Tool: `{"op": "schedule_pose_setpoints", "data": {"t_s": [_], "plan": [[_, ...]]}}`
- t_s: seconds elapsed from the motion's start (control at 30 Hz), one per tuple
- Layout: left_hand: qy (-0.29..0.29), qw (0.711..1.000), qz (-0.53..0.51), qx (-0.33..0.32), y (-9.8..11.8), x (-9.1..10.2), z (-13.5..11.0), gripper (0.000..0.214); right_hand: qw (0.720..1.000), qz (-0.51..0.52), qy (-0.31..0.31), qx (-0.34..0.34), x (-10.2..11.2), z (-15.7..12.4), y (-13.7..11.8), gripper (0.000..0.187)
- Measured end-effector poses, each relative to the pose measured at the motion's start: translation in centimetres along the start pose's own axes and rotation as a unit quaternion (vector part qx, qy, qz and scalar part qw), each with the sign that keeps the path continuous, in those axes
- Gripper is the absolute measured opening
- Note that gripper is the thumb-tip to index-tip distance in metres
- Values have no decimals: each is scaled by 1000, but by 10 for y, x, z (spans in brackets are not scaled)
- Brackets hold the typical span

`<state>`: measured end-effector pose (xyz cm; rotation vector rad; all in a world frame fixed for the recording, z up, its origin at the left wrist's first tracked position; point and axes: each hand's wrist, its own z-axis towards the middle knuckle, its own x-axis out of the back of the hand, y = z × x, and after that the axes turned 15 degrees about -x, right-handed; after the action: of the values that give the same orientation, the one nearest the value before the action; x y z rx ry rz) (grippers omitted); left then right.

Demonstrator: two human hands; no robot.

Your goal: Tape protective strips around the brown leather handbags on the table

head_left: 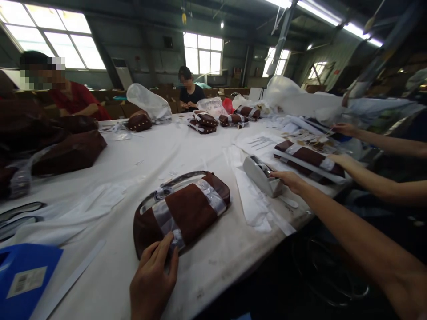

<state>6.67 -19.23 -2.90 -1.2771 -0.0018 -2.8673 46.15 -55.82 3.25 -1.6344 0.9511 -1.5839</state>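
A brown handbag lies on the white-covered table in front of me, its handle toward the far side. Clear or white wrapping bands its two ends and covers parts of the handle. My left hand grips the near left edge of the bag, fingers on the wrapped band and thumb beside it. Farther right stands a grey tape dispenser with a roll in it. My right hand reaches to its right end, fingertips pinched at the tape there; the tape itself is hardly visible.
A blue box stands at the near left, below dark straps. Brown bags are piled behind. On the right, a co-worker's hand touches another wrapped handbag. Two people sit across the table. White sheets lie beside the dispenser.
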Motion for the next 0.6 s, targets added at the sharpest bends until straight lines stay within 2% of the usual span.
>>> {"op": "schedule_pose_setpoints", "data": {"t_s": [0.1,0.23,0.3,0.4,0.47,0.6], "plan": [[2,1000,5,4,0,-1,1,37,997,78,-8,-22,3,-2,-9,32],[0,1000,7,10,0,-1,0,36,986,169,13,-7,24,-15,-22,29],[8,1000,7,7,0,-1,0,36,978,205,10,-30,35,-29,-20,27],[17,1000,5,-4,-1,0,-1,37,967,232,-5,-106,48,-53,-6,24],[12,1000,4,-6,-1,0,-1,37,965,211,-22,-151,51,-66,9,23],[11,1000,5,-5,-1,-1,-1,36,975,139,-30,-170,42,-78,40,27]]}}
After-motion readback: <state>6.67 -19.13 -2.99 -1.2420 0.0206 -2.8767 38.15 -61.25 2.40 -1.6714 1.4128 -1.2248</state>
